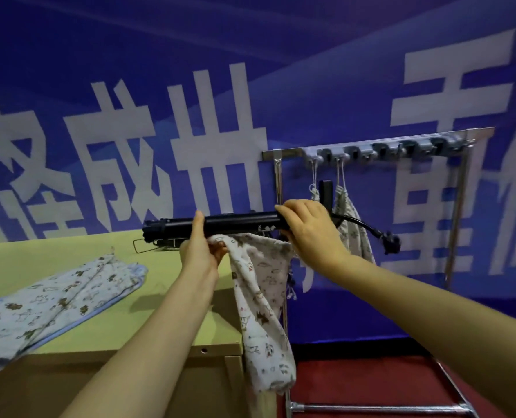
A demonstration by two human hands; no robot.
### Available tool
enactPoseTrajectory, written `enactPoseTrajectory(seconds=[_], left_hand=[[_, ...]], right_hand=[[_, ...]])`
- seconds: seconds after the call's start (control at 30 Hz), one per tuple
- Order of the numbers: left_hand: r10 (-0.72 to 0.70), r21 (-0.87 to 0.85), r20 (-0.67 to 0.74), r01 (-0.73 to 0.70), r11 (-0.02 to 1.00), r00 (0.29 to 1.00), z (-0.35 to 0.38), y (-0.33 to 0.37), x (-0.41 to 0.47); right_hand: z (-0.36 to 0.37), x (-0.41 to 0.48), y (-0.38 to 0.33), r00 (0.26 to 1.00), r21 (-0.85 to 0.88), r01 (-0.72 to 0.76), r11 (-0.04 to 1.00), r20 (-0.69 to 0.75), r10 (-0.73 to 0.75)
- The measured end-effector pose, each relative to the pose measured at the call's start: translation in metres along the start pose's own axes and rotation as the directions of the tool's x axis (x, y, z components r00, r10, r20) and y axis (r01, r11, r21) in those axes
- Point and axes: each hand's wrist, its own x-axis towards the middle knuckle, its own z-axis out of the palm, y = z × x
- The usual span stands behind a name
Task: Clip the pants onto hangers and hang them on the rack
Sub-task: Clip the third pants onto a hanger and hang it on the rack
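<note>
A black clip hanger [235, 223] is held level in the air over the table's right end. My right hand [308, 230] grips its right part, near the curved hook [380, 236]. My left hand [201, 248] pinches the waistband of white patterned pants [262, 303] up against the bar; the pants hang down past the table edge. A second pair of pants, light blue with a pattern [48, 303], lies flat on the green table [160, 285]. Behind stands the metal rack [371, 146], where another white patterned pair [350, 224] hangs.
The rack's top rail carries a row of grey hook blocks [386, 150]. A wire hanger [151, 247] lies on the table behind the black one. Red floor and the rack's lower bars [371, 407] are at bottom right. A blue banner wall stands close behind.
</note>
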Motion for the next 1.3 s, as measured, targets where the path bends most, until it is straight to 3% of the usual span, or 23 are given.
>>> enactPoseTrajectory(seconds=[0.07,0.1,0.13,0.17,0.2,0.23,0.27,0.3,0.37,0.43,0.5,0.57,0.63,0.73,0.8,0.87,1.03,1.17,1.3], left_hand=[[-0.015,0.003,0.013,0.015,1.000,1.000,0.008,-0.009,-0.004],[-0.015,0.010,0.018,0.015,1.000,1.000,0.010,-0.012,-0.004],[-0.019,0.014,0.025,0.019,1.000,1.000,0.011,-0.015,-0.004],[-0.022,0.018,0.033,0.022,1.000,0.999,0.012,-0.018,-0.004],[-0.021,0.017,0.047,0.021,1.000,0.999,0.012,-0.019,-0.004],[-0.021,0.009,0.071,0.020,1.000,0.997,0.012,-0.021,-0.005],[-0.021,0.001,0.099,0.021,1.000,0.995,0.012,-0.022,-0.006],[-0.026,-0.007,0.130,0.027,1.000,0.991,0.013,-0.021,-0.008],[-0.047,-0.028,0.180,0.053,0.998,0.982,0.014,-0.019,-0.008],[-0.077,-0.026,0.237,0.086,0.996,0.968,0.015,-0.017,-0.008],[-0.105,0.000,0.298,0.110,0.994,0.949,0.016,-0.018,-0.009],[-0.147,0.087,0.343,0.124,0.988,0.928,0.012,-0.022,-0.008],[-0.220,0.222,0.327,0.151,0.963,0.919,0.000,-0.027,-0.004],[-0.289,0.332,0.183,0.217,0.918,0.940,-0.018,-0.031,0.006],[-0.227,0.371,0.111,0.171,0.913,0.968,-0.023,-0.031,0.008],[-0.126,0.488,0.098,0.063,0.871,0.987,-0.024,-0.031,0.011],[0.052,0.764,0.231,-0.214,0.609,0.972,-0.023,-0.035,0.011],[0.053,0.850,0.387,-0.379,0.365,0.920,-0.017,-0.032,0.009],[0.037,0.847,0.446,-0.435,0.306,0.894,-0.012,-0.025,0.003]], right_hand=[[-0.010,-0.004,-0.016,0.989,0.109,0.145,0.983,-0.011,-0.145],[-0.014,-0.006,-0.027,0.977,0.197,0.199,0.960,0.040,-0.211],[-0.020,-0.006,-0.038,0.969,0.306,0.164,0.938,0.129,-0.212],[-0.023,-0.007,-0.049,0.958,0.420,0.007,0.908,0.258,-0.127],[-0.027,-0.007,-0.059,0.918,0.526,-0.251,0.813,0.396,0.026],[-0.030,-0.006,-0.067,0.838,0.619,-0.510,0.597,0.515,0.181],[-0.029,-0.003,-0.072,0.739,0.677,-0.673,0.298,0.610,0.287],[-0.026,0.000,-0.074,0.638,0.677,-0.736,0.017,0.685,0.352],[-0.016,0.010,-0.075,0.481,0.616,-0.678,-0.402,0.785,0.390],[-0.008,0.016,-0.074,0.421,0.577,-0.489,-0.654,0.813,0.403],[-0.003,0.023,-0.071,0.392,0.553,-0.339,-0.761,0.818,0.420],[-0.003,0.028,-0.061,0.381,0.575,-0.278,-0.770,0.802,0.461],[-0.005,0.031,-0.046,0.339,0.633,-0.301,-0.713,0.770,0.540],[-0.010,0.031,-0.020,0.240,0.727,-0.360,-0.584,0.677,0.695],[-0.011,0.027,-0.007,0.225,0.748,-0.441,-0.495,0.626,0.746],[-0.015,0.020,-0.004,0.259,0.747,-0.525,-0.408,0.597,0.759],[-0.023,0.009,-0.016,0.427,0.747,-0.635,-0.198,0.552,0.716],[-0.029,0.014,-0.026,0.529,0.781,-0.614,-0.114,0.514,0.675],[-0.035,0.014,-0.026,0.593,0.805,-0.589,-0.073,0.492,0.637]])
